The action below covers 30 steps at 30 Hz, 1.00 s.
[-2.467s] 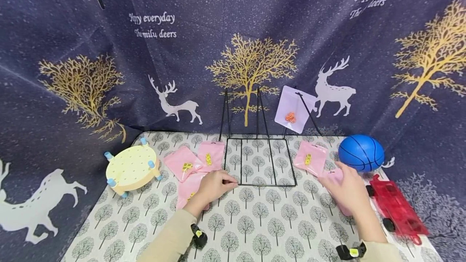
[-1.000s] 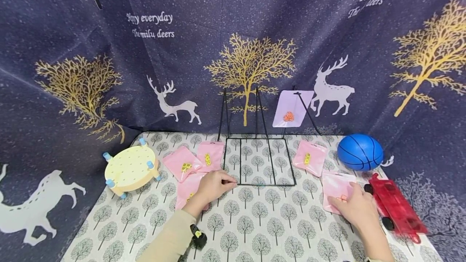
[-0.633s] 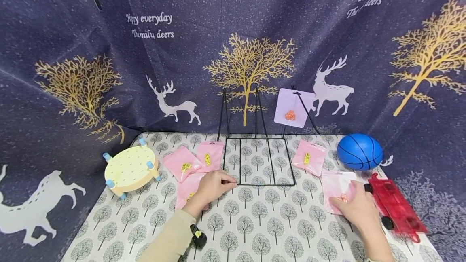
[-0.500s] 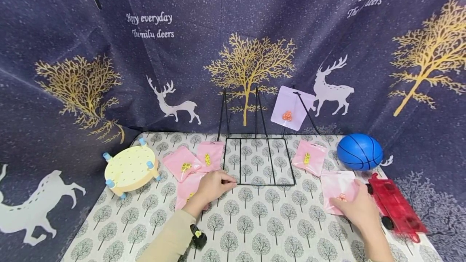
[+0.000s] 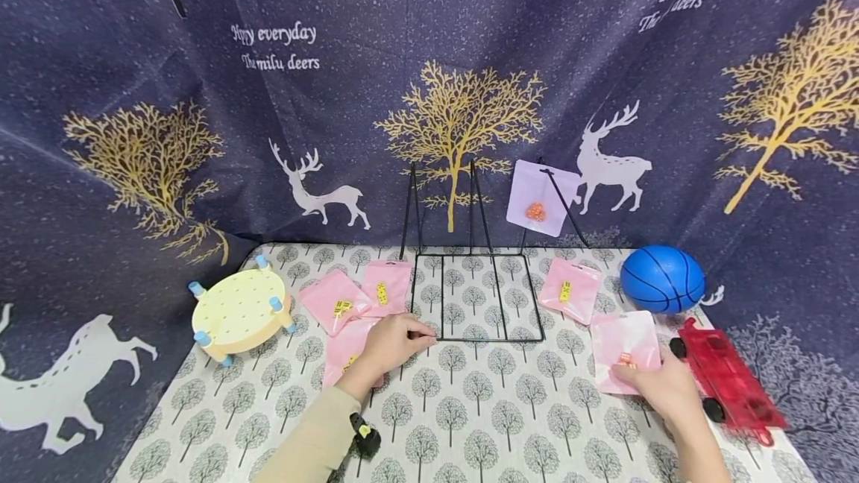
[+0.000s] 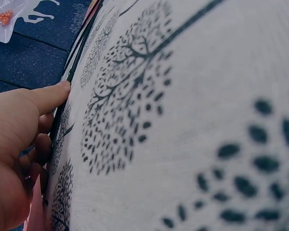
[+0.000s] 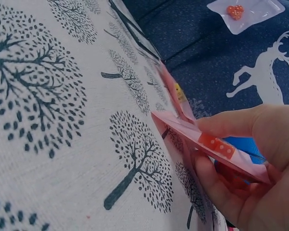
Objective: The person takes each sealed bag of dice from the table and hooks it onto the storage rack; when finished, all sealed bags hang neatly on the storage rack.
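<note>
My right hand (image 5: 666, 384) pinches the lower right of a pink zip bag (image 5: 620, 334), thumb on top and fingers underneath. Inside that bag is a small orange-red dotted piece (image 7: 216, 146); the right wrist view shows the bag tilted up at an angle to the cloth. My left hand (image 5: 392, 343) pinches the front left corner of a black wire display rack (image 5: 476, 340), its curled fingers partly hidden below the thumb. From the rack's right hook hangs a lilac bag (image 5: 530, 186) holding an orange heart-shaped piece (image 5: 535, 212).
Several pink bags with yellow pieces lie about: one (image 5: 573, 282) right of the rack, others (image 5: 335, 300) at left, partly behind my left arm. A yellow stool-like toy (image 5: 241, 308) stands far left. At right are a blue ball (image 5: 663, 278) and a red toy car (image 5: 728, 375).
My right hand has gone from covering the bag to gripping its lower right, and the bag's far edge now tips up slightly. The hanging lilac bag swings. My left hand stays put.
</note>
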Each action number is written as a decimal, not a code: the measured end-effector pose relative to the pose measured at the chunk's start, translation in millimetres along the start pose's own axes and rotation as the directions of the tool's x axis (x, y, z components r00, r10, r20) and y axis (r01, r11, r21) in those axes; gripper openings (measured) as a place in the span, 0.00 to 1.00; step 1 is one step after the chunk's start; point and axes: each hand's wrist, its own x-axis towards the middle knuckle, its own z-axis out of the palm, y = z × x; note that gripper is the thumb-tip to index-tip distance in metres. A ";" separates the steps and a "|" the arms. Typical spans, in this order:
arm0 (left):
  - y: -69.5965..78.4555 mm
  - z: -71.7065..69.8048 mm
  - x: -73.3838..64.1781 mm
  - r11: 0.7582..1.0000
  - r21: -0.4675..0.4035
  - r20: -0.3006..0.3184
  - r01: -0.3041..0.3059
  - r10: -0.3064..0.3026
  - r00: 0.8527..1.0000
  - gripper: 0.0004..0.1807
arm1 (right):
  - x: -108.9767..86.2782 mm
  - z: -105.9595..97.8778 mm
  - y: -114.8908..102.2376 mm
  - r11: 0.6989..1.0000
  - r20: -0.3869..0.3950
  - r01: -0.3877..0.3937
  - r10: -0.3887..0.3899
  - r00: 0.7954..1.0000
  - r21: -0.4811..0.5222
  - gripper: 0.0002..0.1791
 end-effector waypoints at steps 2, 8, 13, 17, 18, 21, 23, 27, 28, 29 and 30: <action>-0.6 0.3 0.2 1.000 -0.005 0.001 -0.001 0.001 1.000 0.06 | -0.7 -0.2 0.9 1.000 0.008 0.007 -0.007 1.000 0.011 0.45; -0.4 0.1 0.2 1.000 -0.002 0.003 -0.007 0.007 1.000 0.06 | -0.9 -1.0 1.9 1.000 0.009 0.021 -0.021 1.000 0.010 0.42; -0.7 0.5 0.4 1.000 -0.006 -0.003 -0.007 0.007 1.000 0.06 | -2.1 -2.9 0.1 1.000 0.019 0.008 -0.008 1.000 0.026 0.44; -1.1 0.8 0.5 1.000 -0.009 -0.006 -0.008 0.008 1.000 0.06 | -3.8 -3.8 -1.8 1.000 -0.011 -0.001 0.002 1.000 0.025 0.42; -1.1 0.8 0.4 1.000 -0.009 -0.007 -0.008 0.008 1.000 0.06 | -4.3 -4.1 -2.5 1.000 -0.019 -0.003 0.004 1.000 0.026 0.41; -1.2 0.8 0.5 1.000 -0.003 -0.008 -0.007 0.007 1.000 0.06 | -5.9 -4.8 -4.8 1.000 -0.048 -0.004 0.005 0.999 0.029 0.40; -1.1 0.7 0.6 1.000 -0.002 -0.007 -0.004 0.004 1.000 0.06 | -6.8 -5.2 -6.8 0.999 -0.064 -0.004 0.006 0.998 0.040 0.40; -0.4 0.3 0.4 1.000 0.001 -0.006 -0.003 0.003 1.000 0.06 | -8.1 -5.0 -10.1 0.998 -0.103 0.005 0.001 0.995 0.061 0.40; -0.1 0.3 0.2 1.000 0.003 -0.007 -0.003 0.003 1.000 0.06 | -8.4 -4.6 -10.9 0.997 -0.110 0.009 -0.001 0.994 0.072 0.39; 0.1 0.2 0.0 1.000 0.005 -0.008 -0.003 0.003 1.000 0.06 | -8.8 -4.2 -11.7 0.997 -0.116 0.015 -0.006 0.993 0.078 0.39; 0.4 0.1 -0.2 1.000 0.007 -0.008 -0.003 0.003 1.000 0.06 | -9.5 -3.8 -12.8 0.996 -0.122 0.023 -0.012 0.992 0.087 0.39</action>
